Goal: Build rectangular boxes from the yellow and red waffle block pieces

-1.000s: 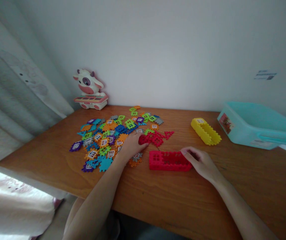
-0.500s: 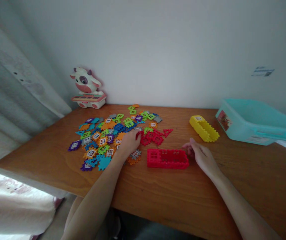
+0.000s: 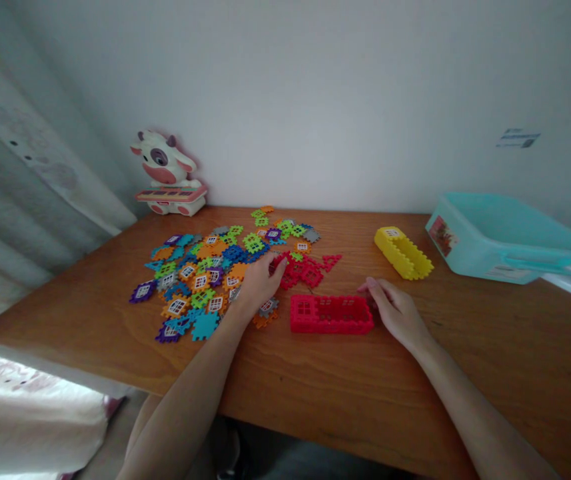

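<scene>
My left hand (image 3: 260,283) reaches to the right edge of a pile of interlocking plastic tiles (image 3: 205,267). Its thumb and fingertips close on a red tile (image 3: 278,262), partly hidden by the fingers. More red tiles (image 3: 310,273) lie flat just to its right, with small triangular ones among them. In front of them on the table rests a long red box of joined tiles (image 3: 332,325), its top partly open and a window square at its left end. My right hand (image 3: 399,312) is beside the box's right end, fingers loosely extended and holding nothing; contact with the box is unclear.
A yellow box of joined tiles (image 3: 404,255) sits farther back on the wooden table (image 3: 315,387). Behind my right hand stands a turquoise bin (image 3: 505,250). A cow-shaped toy keyboard (image 3: 170,177) is at the back left, near the curtain (image 3: 30,167).
The view has shifted slightly. My right hand has come a little closer to the red box's end. My left hand stays at the red tiles, its fingers slightly moved.
</scene>
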Available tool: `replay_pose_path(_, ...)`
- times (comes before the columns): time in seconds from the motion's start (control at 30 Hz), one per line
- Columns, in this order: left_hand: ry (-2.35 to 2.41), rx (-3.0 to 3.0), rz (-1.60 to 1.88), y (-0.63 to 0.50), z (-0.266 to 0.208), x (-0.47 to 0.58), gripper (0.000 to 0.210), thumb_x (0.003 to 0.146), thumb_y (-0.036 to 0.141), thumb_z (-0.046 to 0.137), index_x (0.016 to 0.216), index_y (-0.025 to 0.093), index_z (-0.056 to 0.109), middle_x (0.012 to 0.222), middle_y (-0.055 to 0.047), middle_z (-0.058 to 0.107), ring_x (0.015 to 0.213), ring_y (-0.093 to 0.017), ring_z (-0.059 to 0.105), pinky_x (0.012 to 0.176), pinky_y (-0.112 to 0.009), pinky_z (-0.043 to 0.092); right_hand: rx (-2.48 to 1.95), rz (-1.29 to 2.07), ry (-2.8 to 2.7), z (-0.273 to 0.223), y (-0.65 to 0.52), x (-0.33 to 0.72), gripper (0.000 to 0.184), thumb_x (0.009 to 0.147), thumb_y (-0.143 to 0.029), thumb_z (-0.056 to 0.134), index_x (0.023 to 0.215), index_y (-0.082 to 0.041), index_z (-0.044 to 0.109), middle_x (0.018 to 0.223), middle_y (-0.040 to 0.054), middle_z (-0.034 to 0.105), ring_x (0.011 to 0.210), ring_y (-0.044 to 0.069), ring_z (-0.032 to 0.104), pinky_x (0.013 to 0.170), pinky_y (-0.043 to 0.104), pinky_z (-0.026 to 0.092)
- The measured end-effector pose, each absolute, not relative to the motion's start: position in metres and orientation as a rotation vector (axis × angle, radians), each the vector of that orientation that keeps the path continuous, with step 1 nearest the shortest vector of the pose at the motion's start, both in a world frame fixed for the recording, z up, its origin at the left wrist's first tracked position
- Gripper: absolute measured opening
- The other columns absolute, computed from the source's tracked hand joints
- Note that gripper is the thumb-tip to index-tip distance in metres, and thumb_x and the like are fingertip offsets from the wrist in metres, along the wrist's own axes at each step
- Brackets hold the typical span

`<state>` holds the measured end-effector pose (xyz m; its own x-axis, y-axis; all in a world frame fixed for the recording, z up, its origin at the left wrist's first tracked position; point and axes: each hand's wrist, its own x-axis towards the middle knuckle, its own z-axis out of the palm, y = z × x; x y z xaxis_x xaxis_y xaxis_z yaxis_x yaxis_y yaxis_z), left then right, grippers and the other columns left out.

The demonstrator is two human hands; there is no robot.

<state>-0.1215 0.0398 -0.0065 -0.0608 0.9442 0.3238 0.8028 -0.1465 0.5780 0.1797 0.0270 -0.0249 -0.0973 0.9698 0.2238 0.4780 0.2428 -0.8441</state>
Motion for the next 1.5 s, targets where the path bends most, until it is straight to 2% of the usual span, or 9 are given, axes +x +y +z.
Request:
replay_pose_path(0.13, 1.865, 2.033, 0.952, 0.039, -0.01, -0.118, 0.026, 0.098, 0.039, 0.05, 0.091, 0.02, 0.067, 0.075, -0.002, 0.069, 0.067, -0.017, 0.061, 0.066, -0.027, 0.046, -1.344, 0.709, -1.752, -0.025, 0.028, 0.179, 0.052, 0.095, -0.066, 0.044, 0.084, -0.024, 0.071, 0.086, 0.008, 0.076, 0.081, 0.026, 0.069, 0.08, 0.038, 0.052)
replay_pose_path(0.27, 1.74, 1.94, 1.078, 0.042, -0.018, -0.115, 0.023, 0.095, 0.041, 0.055, 0.098, 0.02, 0.065, 0.087, -0.003, 0.072, 0.074, -0.017, 0.065, 0.07, -0.028, 0.05, -1.346, 0.706, -1.756, -0.028, 0.029, 0.18, 0.049, 0.096, -0.064, 0.044, 0.086, -0.024, 0.071, 0.088, 0.0079, 0.076, 0.082, 0.026, 0.07, 0.081, 0.038, 0.051)
replay_pose_path(0.43, 1.614, 1.873, 1.092, 0.044, -0.023, -0.109, 0.023, 0.096, 0.036, 0.053, 0.104, 0.019, 0.068, 0.09, -0.003, 0.074, 0.077, -0.018, 0.066, 0.073, -0.029, 0.052, -1.357, 0.693, -1.735, -0.03, 0.03, 0.181, 0.047, 0.097, -0.061, 0.045, 0.09, -0.023, 0.072, 0.092, 0.0086, 0.076, 0.087, 0.027, 0.07, 0.081, 0.038, 0.051)
replay_pose_path(0.63, 1.455, 1.866, 1.225, 0.037, -0.013, -0.102, 0.024, 0.093, 0.032, 0.059, 0.107, 0.021, 0.075, 0.105, -0.007, 0.073, 0.097, -0.019, 0.067, 0.089, -0.031, 0.054, -1.371, 0.647, -1.729, -0.027, 0.03, 0.179, 0.045, 0.097, -0.059, 0.046, 0.095, -0.022, 0.071, 0.094, 0.0089, 0.076, 0.085, 0.026, 0.069, 0.08, 0.037, 0.051)
replay_pose_path(0.73, 1.394, 1.842, 1.304, 0.033, -0.008, -0.095, 0.026, 0.092, 0.039, 0.062, 0.103, 0.021, 0.076, 0.102, -0.007, 0.072, 0.096, -0.019, 0.067, 0.088, -0.031, 0.055, -1.353, 0.645, -1.725, -0.027, 0.031, 0.179, 0.044, 0.097, -0.06, 0.046, 0.097, -0.022, 0.069, 0.096, 0.0092, 0.075, 0.086, 0.025, 0.069, 0.079, 0.036, 0.051)
replay_pose_path(0.87, 1.194, 1.556, 1.346, 0.031, -0.007, -0.087, 0.042, 0.086, 0.057, 0.065, 0.102, 0.018, 0.07, 0.098, -0.006, 0.075, 0.085, -0.018, 0.07, 0.079, -0.032, 0.058, -1.339, 0.604, -1.681, -0.026, 0.031, 0.179, 0.044, 0.095, -0.062, 0.049, 0.098, -0.022, 0.068, 0.095, 0.0092, 0.075, 0.084, 0.025, 0.068, 0.076, 0.037, 0.052)
replay_pose_path(0.97, 1.106, 1.51, 1.381, 0.028, -0.007, -0.083, 0.047, 0.08, 0.059, 0.072, 0.103, 0.019, 0.067, 0.095, -0.005, 0.076, 0.083, -0.018, 0.071, 0.078, -0.031, 0.059, -1.327, 0.581, -1.628, -0.021, 0.029, 0.179, 0.042, 0.094, -0.061, 0.052, 0.1, -0.022, 0.067, 0.093, 0.0089, 0.074, 0.081, 0.024, 0.067, 0.073, 0.035, 0.052)
replay_pose_path(1.3, 1.063, 1.821, 1.225, 0.004, 0.007, -0.068, 0.022, 0.085, 0.04, 0.074, 0.09, 0.019, 0.073, 0.092, -0.005, 0.077, 0.085, -0.018, 0.071, 0.084, -0.031, 0.057, -1.0, 0.506, -1.883, -0.006, 0.009, 0.167, 0.026, 0.092, -0.038, 0.064, 0.115, -0.027, 0.068, 0.085, 0.0037, 0.068, 0.075, 0.02, 0.063, 0.07, 0.034, 0.053)
replay_pose_path(1.5, 1.076, 1.784, 1.196, -0.002, 0.006, -0.06, 0.02, 0.087, 0.041, 0.072, 0.093, 0.021, 0.075, 0.092, -0.004, 0.078, 0.084, -0.019, 0.072, 0.08, -0.03, 0.058, -0.817, 0.56, -1.95, -0.003, 0.001, 0.162, 0.014, 0.093, -0.027, 0.058, 0.101, -0.025, 0.068, 0.091, 0.0064, 0.066, 0.08, 0.021, 0.064, 0.068, 0.034, 0.054)
